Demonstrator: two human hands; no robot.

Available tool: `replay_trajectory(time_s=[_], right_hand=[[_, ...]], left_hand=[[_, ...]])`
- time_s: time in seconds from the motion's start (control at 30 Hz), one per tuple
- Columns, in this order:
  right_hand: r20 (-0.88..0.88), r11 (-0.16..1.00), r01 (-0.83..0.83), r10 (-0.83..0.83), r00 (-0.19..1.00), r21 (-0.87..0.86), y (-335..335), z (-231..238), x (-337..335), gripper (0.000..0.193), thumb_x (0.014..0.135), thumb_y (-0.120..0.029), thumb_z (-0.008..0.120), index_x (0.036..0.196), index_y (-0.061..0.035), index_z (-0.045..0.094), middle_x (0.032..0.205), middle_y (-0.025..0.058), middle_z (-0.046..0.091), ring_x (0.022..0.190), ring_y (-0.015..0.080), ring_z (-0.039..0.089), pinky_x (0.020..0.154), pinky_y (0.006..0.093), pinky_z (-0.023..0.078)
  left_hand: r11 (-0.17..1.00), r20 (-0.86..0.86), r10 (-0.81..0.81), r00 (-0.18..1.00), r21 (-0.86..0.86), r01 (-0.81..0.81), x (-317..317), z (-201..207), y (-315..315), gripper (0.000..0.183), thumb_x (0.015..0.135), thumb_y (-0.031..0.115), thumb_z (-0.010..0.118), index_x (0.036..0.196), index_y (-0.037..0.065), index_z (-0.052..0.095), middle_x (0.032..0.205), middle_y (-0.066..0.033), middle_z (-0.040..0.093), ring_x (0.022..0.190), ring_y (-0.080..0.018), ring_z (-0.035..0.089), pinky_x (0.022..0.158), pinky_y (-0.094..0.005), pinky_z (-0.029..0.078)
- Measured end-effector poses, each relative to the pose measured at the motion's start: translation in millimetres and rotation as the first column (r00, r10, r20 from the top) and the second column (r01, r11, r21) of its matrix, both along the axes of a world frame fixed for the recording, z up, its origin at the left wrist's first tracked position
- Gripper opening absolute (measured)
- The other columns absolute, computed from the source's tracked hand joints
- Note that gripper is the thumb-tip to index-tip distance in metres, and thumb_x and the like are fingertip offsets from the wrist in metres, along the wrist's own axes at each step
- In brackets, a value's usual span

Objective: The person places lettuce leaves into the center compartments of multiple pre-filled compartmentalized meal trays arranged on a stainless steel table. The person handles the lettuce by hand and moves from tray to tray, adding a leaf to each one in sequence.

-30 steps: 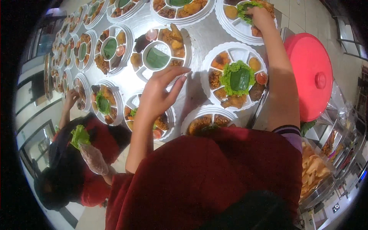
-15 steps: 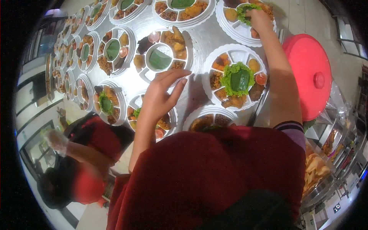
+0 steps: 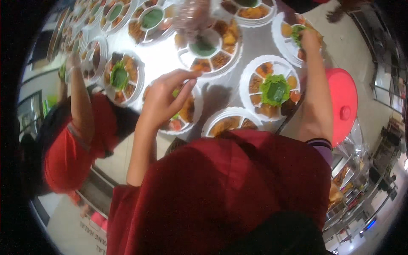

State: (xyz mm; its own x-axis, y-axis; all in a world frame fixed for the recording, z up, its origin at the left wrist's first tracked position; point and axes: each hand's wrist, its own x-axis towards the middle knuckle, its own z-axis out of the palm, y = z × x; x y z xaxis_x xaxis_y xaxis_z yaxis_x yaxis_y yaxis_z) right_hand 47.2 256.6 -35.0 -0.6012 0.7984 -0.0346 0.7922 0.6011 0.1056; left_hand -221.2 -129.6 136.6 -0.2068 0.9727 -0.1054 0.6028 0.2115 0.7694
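Note:
At the far right of the table my right hand [image 3: 311,40] reaches into a compartmented white plate [image 3: 277,40]. Its fingers are closed at a frilly green lettuce leaf [image 3: 297,35] in the middle; the fingertips are partly hidden. My left hand [image 3: 168,91] hovers over a nearer food plate [image 3: 196,111], thumb and fingers apart, with nothing in it. Between my arms sits another plate [image 3: 245,85] with lettuce [image 3: 266,90] and a folded piece of green leaf [image 3: 276,91] at its centre. Portions of fried and shredded food fill the outer compartments.
Several similar plates cover the metal table [image 3: 225,91]. A blurred hand in clear plastic [image 3: 193,17] hangs over a middle plate. At my left a co-worker in red [image 3: 70,157] leans in with a raised arm. A round red lid [image 3: 343,108] stands beside my right arm.
The view has shifted, so the plates sit differently in it. The plastic-covered hand has come in over a middle plate. The co-worker has moved closer to the table. My right hand stays at the lettuce.

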Motion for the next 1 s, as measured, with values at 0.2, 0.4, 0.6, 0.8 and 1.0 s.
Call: replay_trajectory(time_s=[0.2,0.4,0.6,0.8,1.0], right_hand=[[-0.253,1.0,0.031,-0.029,0.967,0.003,-22.6,40.6,7.5,0.031,0.07,-0.004,0.05,0.093,-0.0134,0.067,0.084,0.0152,0.063,0.084,0.03,0.061,0.076,0.0358,0.046],[-0.394,0.996,0.085,-0.08,0.916,-0.005,-107.5,111.0,46.9,0.026,0.078,-0.011,0.05,0.099,-0.0153,0.065,0.092,0.0145,0.063,0.084,0.0278,0.061,0.078,0.0329,0.046],[-0.526,0.974,0.189,-0.228,0.82,-0.127,-310.9,219.6,93.3,0.025,0.08,-0.001,0.049,0.1,-0.0052,0.063,0.091,0.0105,0.065,0.088,0.0182,0.062,0.077,0.0265,0.046],[-0.48,0.864,0.503,-0.438,0.76,0.008,-533.2,297.9,166.4,0.027,0.079,0.002,0.047,0.1,-0.0052,0.063,0.09,0.0123,0.064,0.083,0.019,0.062,0.076,0.028,0.045],[-0.456,0.711,0.702,-0.632,0.627,-0.02,-688.4,301.0,196.8,0.023,0.079,0.002,0.051,0.097,-0.0037,0.064,0.09,0.0137,0.064,0.08,0.0198,0.062,0.073,0.0278,0.046]], left_hand=[[0.998,0.039,0.002,0.999,0.066,-0.004,-19.2,15.3,-50.0,0.017,0.084,0.007,0.052,0.097,0.0,0.061,0.091,-0.0114,0.063,0.084,-0.02,0.059,0.075,-0.0299,0.045],[0.987,0.053,0.075,0.996,0.138,-0.081,-42.4,40.3,-121.1,0.018,0.085,0.009,0.051,0.097,0.0,0.061,0.094,-0.0104,0.063,0.088,-0.0187,0.059,0.078,-0.0284,0.044],[0.982,0.081,0.09,0.993,0.161,-0.102,-63.5,57.4,-210.5,0.019,0.085,0.009,0.051,0.099,0.0,0.06,0.095,-0.0099,0.063,0.089,-0.0168,0.058,0.08,-0.0276,0.043],[0.989,0.256,0.047,0.965,0.124,-0.081,-67.8,40.0,-289.8,0.022,0.085,0.011,0.053,0.104,0.003,0.06,0.093,-0.0068,0.063,0.081,-0.0108,0.057,0.071,-0.0231,0.045],[0.989,0.365,-0.137,0.921,-0.008,0.15,-52.0,8.3,-324.0,0.033,0.086,0.015,0.053,0.116,0.002,0.051,0.102,-0.0124,0.06,0.092,-0.0143,0.056,0.078,-0.0259,0.044]])
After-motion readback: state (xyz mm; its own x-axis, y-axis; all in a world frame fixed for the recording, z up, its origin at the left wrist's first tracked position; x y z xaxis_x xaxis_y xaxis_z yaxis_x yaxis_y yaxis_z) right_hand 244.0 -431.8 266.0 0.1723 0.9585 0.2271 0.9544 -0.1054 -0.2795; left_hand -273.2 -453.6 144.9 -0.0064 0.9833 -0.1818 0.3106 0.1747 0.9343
